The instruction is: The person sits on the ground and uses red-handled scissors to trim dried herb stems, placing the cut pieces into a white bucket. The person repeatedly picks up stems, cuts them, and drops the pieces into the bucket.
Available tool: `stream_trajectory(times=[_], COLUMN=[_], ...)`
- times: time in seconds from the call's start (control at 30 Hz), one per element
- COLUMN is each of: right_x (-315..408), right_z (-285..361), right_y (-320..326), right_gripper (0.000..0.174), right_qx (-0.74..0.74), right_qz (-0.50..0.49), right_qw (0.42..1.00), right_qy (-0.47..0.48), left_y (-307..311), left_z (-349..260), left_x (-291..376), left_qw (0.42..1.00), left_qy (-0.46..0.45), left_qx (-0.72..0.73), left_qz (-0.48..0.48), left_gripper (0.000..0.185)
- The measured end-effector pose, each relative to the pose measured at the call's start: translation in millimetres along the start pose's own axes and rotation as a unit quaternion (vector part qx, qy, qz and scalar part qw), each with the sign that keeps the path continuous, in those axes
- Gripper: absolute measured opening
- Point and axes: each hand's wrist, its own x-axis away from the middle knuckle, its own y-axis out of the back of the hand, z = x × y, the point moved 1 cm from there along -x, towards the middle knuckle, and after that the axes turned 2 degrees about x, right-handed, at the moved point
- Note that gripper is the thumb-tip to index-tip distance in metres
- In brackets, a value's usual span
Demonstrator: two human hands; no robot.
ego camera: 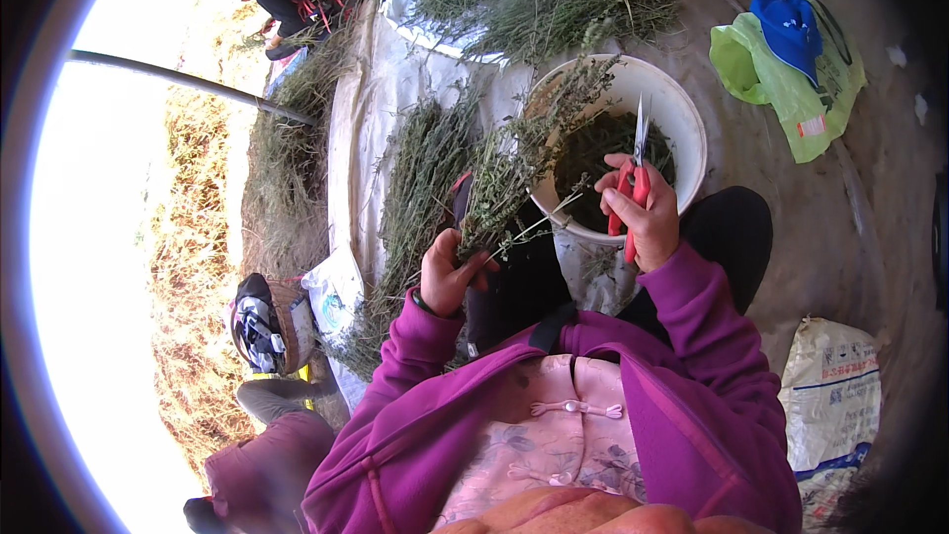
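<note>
My left hand (450,273) grips a bunch of leafy green stems (511,163) at its cut end. The bunch slants up and right, its tips reaching over the rim of a white plastic bucket (693,141). In my right hand (649,215) are red-handled scissors (630,185), their narrow blades pointing up over the bucket's opening. The blades appear slightly apart and do not touch the stems. Dark green cut plant pieces (593,141) lie inside the bucket, which stands just beyond my knees.
Piles of cut stems lie left (422,178) and beyond the bucket (571,7). A blue cap (787,26) rests on a green plastic bag (764,67). A printed woven sack (830,393) is at right. Two people (285,0) (274,452) and a wicker basket (285,326) are at left.
</note>
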Motion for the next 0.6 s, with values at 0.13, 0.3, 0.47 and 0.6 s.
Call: stream_trajectory(times=[0.13,0.3,0.47,0.6], right_x=[-26,-38,-39,-40], right_z=[17,33,12,-3], right_y=[-14,-27,-19,-5], right_gripper=[0.035,0.026,0.023,0.018], right_qx=[-0.088,-0.156,-0.203,-0.255], right_qz=[-0.035,-0.031,-0.038,-0.052], right_qw=[0.996,0.985,0.976,0.961], right_qy=[-0.004,-0.061,-0.062,-0.089], left_y=[-6,2,-3,1], left_z=[5,23,22,9], left_x=[1,2,-5,-5], left_qw=[0.999,0.970,0.985,0.995], left_qy=[-0.035,-0.107,-0.096,-0.009], left_qx=[-0.021,-0.205,-0.106,0.088], left_qz=[-0.028,-0.074,-0.097,0.053], left_gripper=[0.018,0.019,0.025,0.025])
